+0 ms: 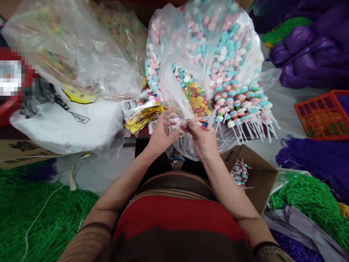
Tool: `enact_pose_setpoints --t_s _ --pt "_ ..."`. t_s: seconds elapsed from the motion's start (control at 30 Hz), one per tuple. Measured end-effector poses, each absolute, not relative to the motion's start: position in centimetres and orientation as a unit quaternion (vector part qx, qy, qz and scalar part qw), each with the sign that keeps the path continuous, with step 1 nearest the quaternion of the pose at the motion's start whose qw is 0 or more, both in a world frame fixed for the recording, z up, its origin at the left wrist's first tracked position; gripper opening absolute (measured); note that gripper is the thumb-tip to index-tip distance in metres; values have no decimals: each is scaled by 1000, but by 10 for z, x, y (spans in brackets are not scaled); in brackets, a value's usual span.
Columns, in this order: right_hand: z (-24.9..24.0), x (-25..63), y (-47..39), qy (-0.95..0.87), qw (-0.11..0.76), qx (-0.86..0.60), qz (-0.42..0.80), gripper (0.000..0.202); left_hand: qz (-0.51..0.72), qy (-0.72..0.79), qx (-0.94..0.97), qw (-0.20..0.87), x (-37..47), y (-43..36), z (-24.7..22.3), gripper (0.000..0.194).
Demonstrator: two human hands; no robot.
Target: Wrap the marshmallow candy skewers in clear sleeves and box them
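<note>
Both hands are close together over the table's front edge. My left hand has its fingers curved around a clear printed wrapper. The fingers of my right hand pinch the wrapper's right part, near a stick-like piece. Just left lie gold twist ties and a stack of printed packets. Behind my hands, ring-shaped candies sit in an open clear bag. Candy skewers with white sticks lie in a pile to the right.
Large bags of marshmallows and ring candies stand at the back. A white bag is at the left. Below right, a cardboard box holds wrapped skewers. An orange crate and green strands are at the sides.
</note>
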State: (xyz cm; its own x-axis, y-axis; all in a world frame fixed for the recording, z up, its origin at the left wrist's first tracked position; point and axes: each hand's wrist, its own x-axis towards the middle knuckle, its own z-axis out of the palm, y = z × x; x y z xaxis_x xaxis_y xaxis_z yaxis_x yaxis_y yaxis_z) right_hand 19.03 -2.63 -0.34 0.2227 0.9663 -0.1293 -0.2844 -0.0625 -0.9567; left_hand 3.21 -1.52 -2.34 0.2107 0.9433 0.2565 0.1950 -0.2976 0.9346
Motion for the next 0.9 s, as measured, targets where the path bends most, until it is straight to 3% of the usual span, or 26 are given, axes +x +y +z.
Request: enact_pose_setpoints --t_s 0.13,0.33,0.47,0.6,0.73,0.9 --pt "-6 196 -37 -414 605 -503 458 18 416 430 580 552 36 -16 -13 46" --pt "-21 219 -61 -392 559 -570 457 30 375 453 652 479 38 -29 -4 41" --pt "-29 223 -71 -408 533 -612 418 52 354 467 673 452 43 -34 -7 49" --pt "-27 224 -69 -435 529 -571 452 34 340 476 683 437 44 -31 -6 50" --pt "-21 227 -68 -411 533 -585 452 34 321 458 663 497 45 -27 -2 42" --pt "-13 228 -69 -480 495 -621 373 58 300 399 652 571 45 -30 -4 32"
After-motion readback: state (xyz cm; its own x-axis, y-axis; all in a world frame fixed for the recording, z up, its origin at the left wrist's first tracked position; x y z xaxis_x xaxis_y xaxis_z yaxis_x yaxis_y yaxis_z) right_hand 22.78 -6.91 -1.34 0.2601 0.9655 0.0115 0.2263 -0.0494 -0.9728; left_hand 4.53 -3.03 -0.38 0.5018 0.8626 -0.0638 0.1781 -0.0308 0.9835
